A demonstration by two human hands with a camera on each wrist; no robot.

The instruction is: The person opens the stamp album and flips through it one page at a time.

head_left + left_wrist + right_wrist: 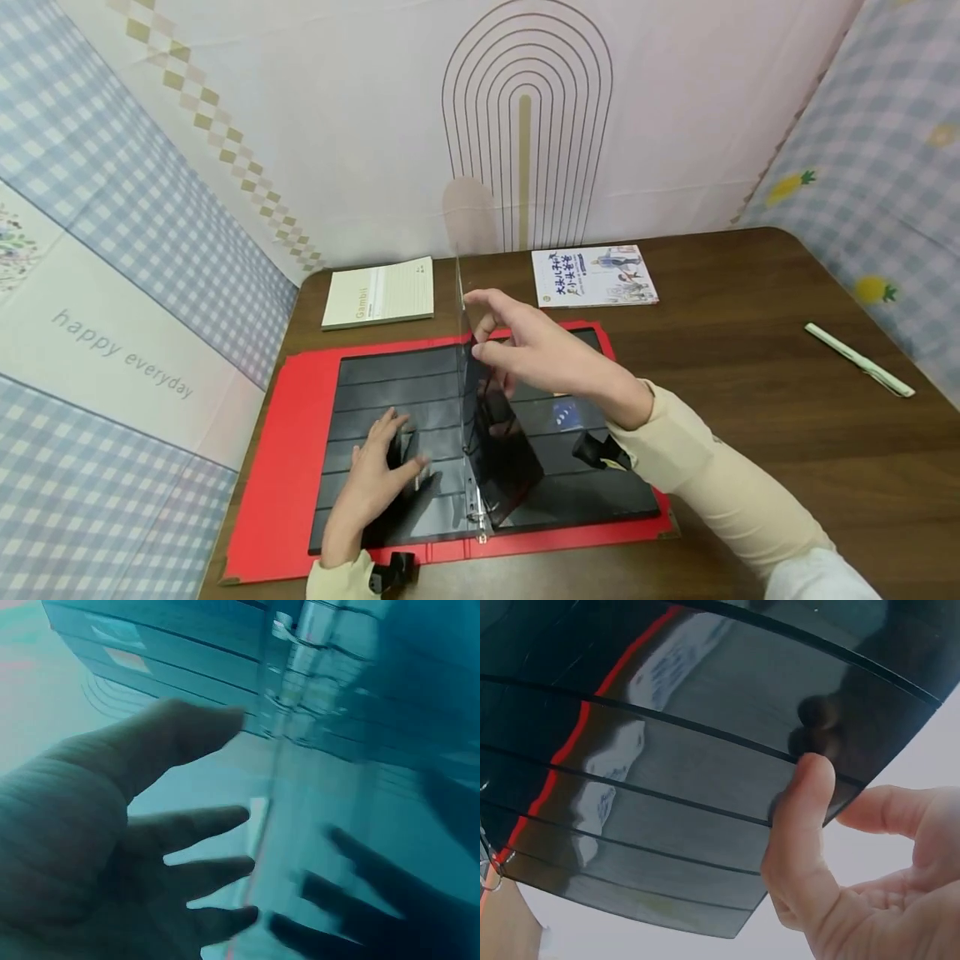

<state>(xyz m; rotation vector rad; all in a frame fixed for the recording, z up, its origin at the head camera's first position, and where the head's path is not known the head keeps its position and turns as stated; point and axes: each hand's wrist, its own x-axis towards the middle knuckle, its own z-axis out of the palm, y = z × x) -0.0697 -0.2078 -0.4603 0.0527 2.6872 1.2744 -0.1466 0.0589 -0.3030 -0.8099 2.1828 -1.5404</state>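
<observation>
A red ring binder (258,500) lies spread out on the table, with black pocketed pages on both sides. One glossy black page (498,467) stands nearly upright over the metal rings (477,504). My right hand (540,346) pinches that page by its outer edge; the right wrist view shows thumb and fingers on opposite sides of the page (697,765). Over the left-hand page (397,379) is my left hand (375,483), fingers spread and nothing held. Its reflection shows in the left wrist view. A small blue card (567,414) sits in a right-hand pocket.
Behind the binder are a cream notebook (382,293) at left and a white picture book (596,275) at right. A pale green pen-like stick (858,358) lies on the wooden table (750,350) far right. Patterned cloth (360,125) hangs around the table's back and sides.
</observation>
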